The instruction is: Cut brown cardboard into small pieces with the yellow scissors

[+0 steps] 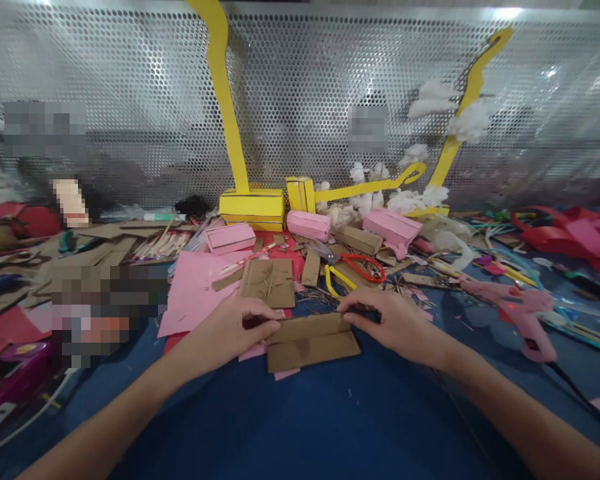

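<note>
A creased piece of brown cardboard point(314, 347) lies in front of me on the blue table, its back part folded upward along a lengthwise line. At its left end, my left hand point(245, 327) pinches the raised edge between thumb and fingers. My right hand point(380, 319) grips the opposite end of that edge the same way. Just behind sits a flat cardboard square point(275, 280) with scraps on it. Pink paper point(195, 287) spreads to the left of it. Scissors with red and yellow handles point(363, 263) rest beyond my right hand.
A pink hot glue gun point(517, 307) lies at the right with its cord trailing. Yellow box shapes point(253, 208) with tall strips and pink boxes point(307, 225) stand along the perforated metal panel point(300, 87). Cardboard pieces and a purple tool point(17, 377) are at the left.
</note>
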Tool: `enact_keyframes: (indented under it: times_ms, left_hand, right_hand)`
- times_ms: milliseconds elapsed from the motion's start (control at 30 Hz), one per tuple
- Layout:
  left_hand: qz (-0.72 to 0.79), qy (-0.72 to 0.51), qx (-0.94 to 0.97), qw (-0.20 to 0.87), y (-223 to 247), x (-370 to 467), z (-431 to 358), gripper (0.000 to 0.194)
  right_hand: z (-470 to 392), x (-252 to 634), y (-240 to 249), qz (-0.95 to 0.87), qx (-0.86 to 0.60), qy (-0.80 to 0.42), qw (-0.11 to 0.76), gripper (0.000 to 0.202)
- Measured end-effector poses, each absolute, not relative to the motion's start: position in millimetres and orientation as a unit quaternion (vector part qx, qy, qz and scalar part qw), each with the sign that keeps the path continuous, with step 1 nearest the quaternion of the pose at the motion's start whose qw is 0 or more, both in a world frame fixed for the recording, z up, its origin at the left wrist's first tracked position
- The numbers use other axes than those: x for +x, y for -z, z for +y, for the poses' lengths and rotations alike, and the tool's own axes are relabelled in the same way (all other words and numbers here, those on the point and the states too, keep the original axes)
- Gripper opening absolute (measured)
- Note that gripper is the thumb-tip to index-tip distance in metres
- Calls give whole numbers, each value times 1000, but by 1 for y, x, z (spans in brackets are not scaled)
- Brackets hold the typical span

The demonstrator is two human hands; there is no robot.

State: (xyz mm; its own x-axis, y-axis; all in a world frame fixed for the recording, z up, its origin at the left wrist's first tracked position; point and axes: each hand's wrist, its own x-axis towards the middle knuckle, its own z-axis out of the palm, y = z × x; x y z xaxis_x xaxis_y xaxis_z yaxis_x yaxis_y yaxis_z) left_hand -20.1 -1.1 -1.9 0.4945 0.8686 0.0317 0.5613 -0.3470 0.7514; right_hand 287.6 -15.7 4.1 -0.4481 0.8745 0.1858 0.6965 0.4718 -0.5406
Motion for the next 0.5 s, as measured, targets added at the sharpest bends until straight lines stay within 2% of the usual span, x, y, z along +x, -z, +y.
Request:
enact_keyframes:
  times_ms: [167,300,500]
  left_hand:
    - [439,-244,765,404,2,-20,-2,29]
    - [430,-260,732,461,4,-21,-1,33]
    - [433,-251,725,473,-11,-18,-6,35]
  right_hand:
    - [-18,286,-4,-832,-475,-179,223,17]
    - [-21,285,-4,-846,-455,-158,230,37]
    - [-20,287,-2,-850,-433,-145,261,22]
